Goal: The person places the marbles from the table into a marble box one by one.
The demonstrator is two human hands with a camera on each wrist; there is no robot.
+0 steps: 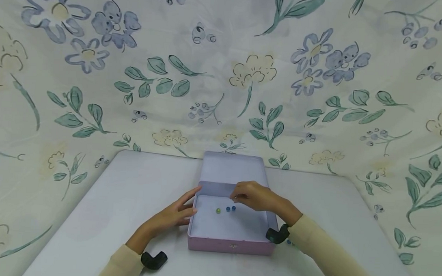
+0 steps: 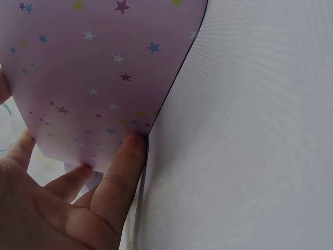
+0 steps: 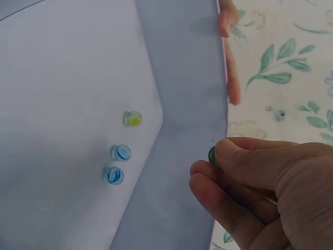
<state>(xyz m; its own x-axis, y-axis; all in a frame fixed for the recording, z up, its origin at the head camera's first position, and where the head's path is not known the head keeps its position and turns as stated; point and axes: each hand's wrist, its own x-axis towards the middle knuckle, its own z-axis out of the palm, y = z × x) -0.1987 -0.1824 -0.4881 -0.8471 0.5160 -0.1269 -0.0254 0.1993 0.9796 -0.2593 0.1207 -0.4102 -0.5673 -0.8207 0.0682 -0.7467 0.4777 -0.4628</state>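
The right hand is pinching a dark green marble near the back edge of the pink box; the left hand is touching its left edge, fingers extended! Inside, a yellow-green marble and two blue marbles are resting; the open lid is reaching the back edge of the counter.

Head overlooks box (wrist views close).

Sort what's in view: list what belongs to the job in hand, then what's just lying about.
In the job:
- open box, touched by the left hand
- yellow-green marble and two blue marbles inside
- green marble, pinched by the right hand
- probably the small blue item near the right sleeve

Just around:
- floral cloth
- black wrist devices
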